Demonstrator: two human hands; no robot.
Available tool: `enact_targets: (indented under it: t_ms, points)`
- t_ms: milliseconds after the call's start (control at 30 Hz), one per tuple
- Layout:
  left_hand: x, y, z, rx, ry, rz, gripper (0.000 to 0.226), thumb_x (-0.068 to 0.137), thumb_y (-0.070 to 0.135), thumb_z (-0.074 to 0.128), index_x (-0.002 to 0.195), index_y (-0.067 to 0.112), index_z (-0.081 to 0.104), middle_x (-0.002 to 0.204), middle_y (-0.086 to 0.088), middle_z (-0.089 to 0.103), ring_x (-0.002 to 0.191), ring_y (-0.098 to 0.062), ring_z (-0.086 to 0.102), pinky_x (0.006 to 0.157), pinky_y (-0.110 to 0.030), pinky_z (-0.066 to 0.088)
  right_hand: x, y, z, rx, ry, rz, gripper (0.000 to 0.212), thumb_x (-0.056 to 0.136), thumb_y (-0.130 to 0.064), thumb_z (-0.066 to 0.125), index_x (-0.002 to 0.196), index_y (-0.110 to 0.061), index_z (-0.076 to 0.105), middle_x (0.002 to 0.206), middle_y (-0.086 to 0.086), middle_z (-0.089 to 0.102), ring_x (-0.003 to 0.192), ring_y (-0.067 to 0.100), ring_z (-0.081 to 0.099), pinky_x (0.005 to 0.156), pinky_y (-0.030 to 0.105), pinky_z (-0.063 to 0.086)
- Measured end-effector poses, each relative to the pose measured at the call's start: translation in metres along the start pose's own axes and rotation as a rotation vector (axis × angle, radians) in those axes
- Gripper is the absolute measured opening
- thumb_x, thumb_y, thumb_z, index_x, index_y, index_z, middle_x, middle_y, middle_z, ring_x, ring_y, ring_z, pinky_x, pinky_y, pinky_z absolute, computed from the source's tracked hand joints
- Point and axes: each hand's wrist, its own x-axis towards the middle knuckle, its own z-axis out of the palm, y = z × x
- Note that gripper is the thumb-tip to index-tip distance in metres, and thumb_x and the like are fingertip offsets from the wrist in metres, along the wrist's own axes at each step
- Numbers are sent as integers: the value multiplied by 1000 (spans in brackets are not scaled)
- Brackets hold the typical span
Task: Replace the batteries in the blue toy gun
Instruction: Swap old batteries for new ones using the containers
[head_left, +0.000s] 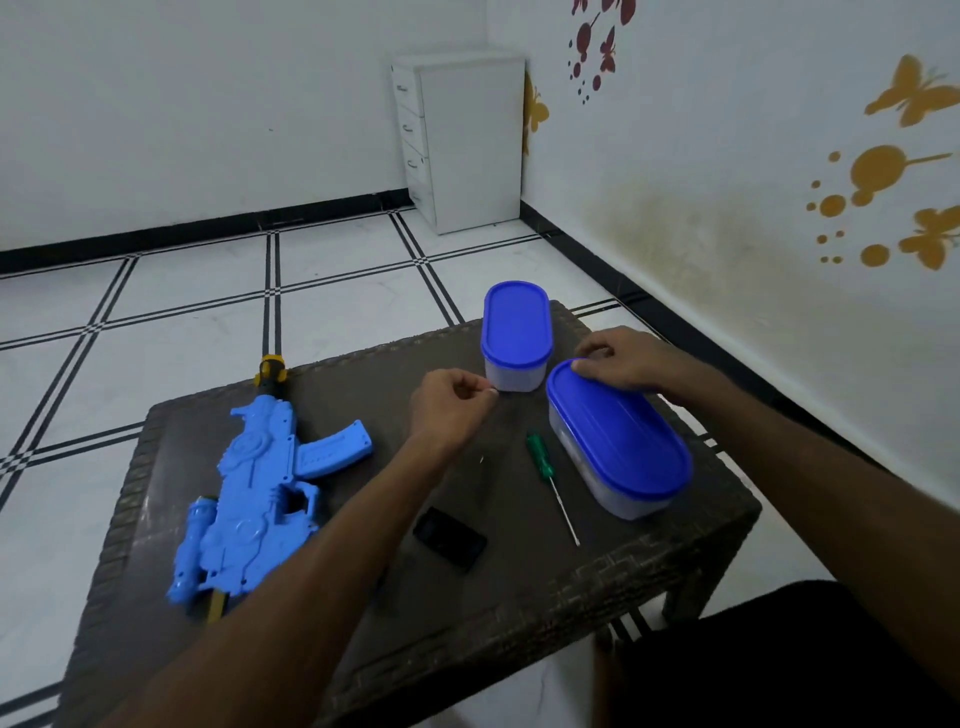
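No brand, label or writing readable anywhere. Two oval translucent plastic containers with blue lids on the dark woven-texture bench (649, 561): the smaller container (515, 335) at the far edge, the larger container (618, 436) nearer and to the right, both lidded, contents too dim to make out through the walls. Right hand (621, 361) resting on the far end of the larger container's lid, fingers (587, 366) curled over the lid rim, gripping its edge. Left hand (449, 408) raised above the bench just beside the smaller container, fingertips (491, 393) pinched together; whether anything small sits between them, impossible to tell. Blue plastic toy gun with a yellow-and-black muzzle (260, 483) lying flat on the left part of the bench, well apart from both hands. Green-handled screwdriver (550, 486) lying between the hands' forearms, just beside the larger container. Small black rectangular cover (449, 538) flat on the bench near the screwdriver's tip.
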Motion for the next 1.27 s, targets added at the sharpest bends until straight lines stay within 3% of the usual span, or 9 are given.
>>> enact_targets:
  t_ms: [267,567,700,767,834,900,967,1067,1267]
  points:
    - [-43,-6,5,126,-58,106,7,90,22,62,87,23,69,86,2,72,84,-15,68,83,-43,58,-32,-3,3,66,41,10,43,94,-35,60,132,-14,56,133,10,56,116,26,56,98,44,48]
    - [-55,-20,-5,178,-23,84,12,91,33,62,95,25,69,91,3,72,82,-10,66,80,-36,57,-39,-11,18,96,143,27,42,86,-45,67,117,-16,63,121,6,62,107,23,59,84,36,51]
    - [-67,-9,8,214,-28,116,18,88,48,60,90,30,59,87,8,63,82,-9,61,77,-35,55,-37,-13,16,117,140,52,35,86,-39,70,108,-12,66,106,7,66,95,23,63,78,36,54]
    - [-72,-2,20,250,-52,144,31,83,59,60,84,29,51,87,1,61,78,-15,59,66,-35,52,-35,-9,9,154,88,87,28,87,-32,71,100,-7,69,91,12,69,76,22,63,67,35,54]
    - [-76,6,36,307,-119,153,55,77,69,60,102,20,53,96,-2,60,82,-18,57,61,-30,45,-36,-7,2,185,26,117,25,88,-27,71,97,-4,70,84,17,69,64,22,58,59,33,49]
    - [-77,14,55,380,-198,120,103,70,76,60,141,8,31,126,-8,52,104,-23,56,75,-34,49,-35,-5,0,190,-2,140,26,88,-26,70,99,-2,70,89,21,70,70,28,61,64,38,51]
    - [-78,21,72,399,-221,84,128,67,76,64,152,6,0,146,-13,34,124,-30,47,91,-43,49,-33,-4,1,128,6,148,30,88,-29,70,100,-2,69,88,17,70,74,29,61,69,40,50]
    - [-76,28,86,351,-201,41,134,66,66,73,151,5,-11,154,-16,20,135,-33,35,101,-47,44,-33,-6,0,-33,72,122,35,86,-35,72,98,-3,68,75,6,61,71,22,55,65,33,42]
    - [-73,35,90,342,-232,-21,133,68,56,78,150,4,-14,154,-16,19,138,-33,30,105,-48,40,-39,-8,-5,-183,135,75,36,85,-39,71,96,-6,64,81,6,59,82,25,60,68,32,44]
